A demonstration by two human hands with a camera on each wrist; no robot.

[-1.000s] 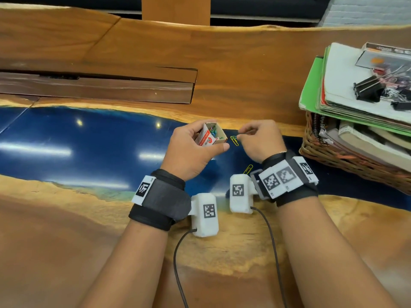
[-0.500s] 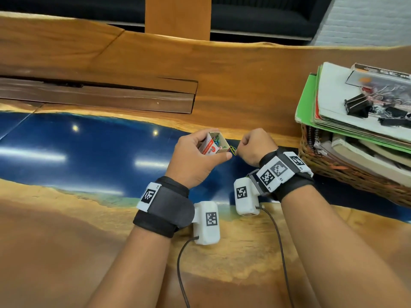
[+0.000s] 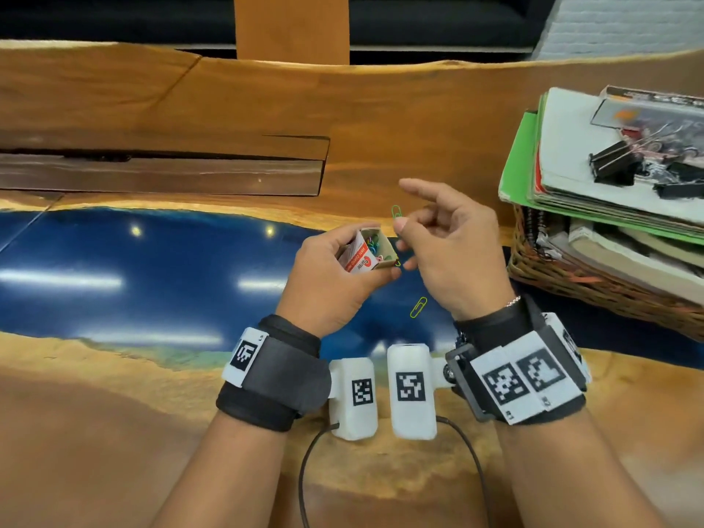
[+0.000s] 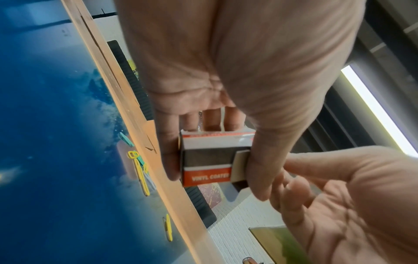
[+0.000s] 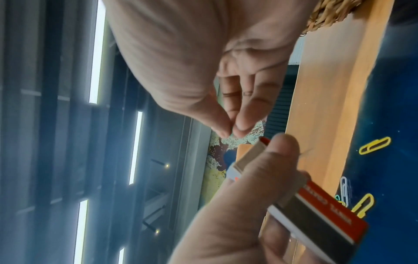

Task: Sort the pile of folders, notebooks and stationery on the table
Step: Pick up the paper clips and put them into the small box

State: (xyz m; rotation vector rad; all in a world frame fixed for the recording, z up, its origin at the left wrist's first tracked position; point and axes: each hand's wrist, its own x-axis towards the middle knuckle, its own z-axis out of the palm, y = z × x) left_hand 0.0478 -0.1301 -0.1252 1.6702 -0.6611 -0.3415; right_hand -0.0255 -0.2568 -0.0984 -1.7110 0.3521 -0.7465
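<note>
The left hand (image 3: 335,276) grips a small red-and-white paper clip box (image 3: 367,253) just above the tabletop (image 3: 152,261), its open tray showing coloured clips; the right hand (image 3: 453,249), just beside the box, pinches a green paper clip (image 3: 396,212) between thumb and a fingertip, the index finger stretched out; in the right wrist view the clip itself is too blurred to make out; a yellow paper clip (image 3: 418,307) lies on the blue surface below the hands; to the right a wicker basket (image 3: 571,295) holds notebooks, with folders (image 3: 522,154) stacked on top and black binder clips (image 3: 613,163) upon them.
</note>
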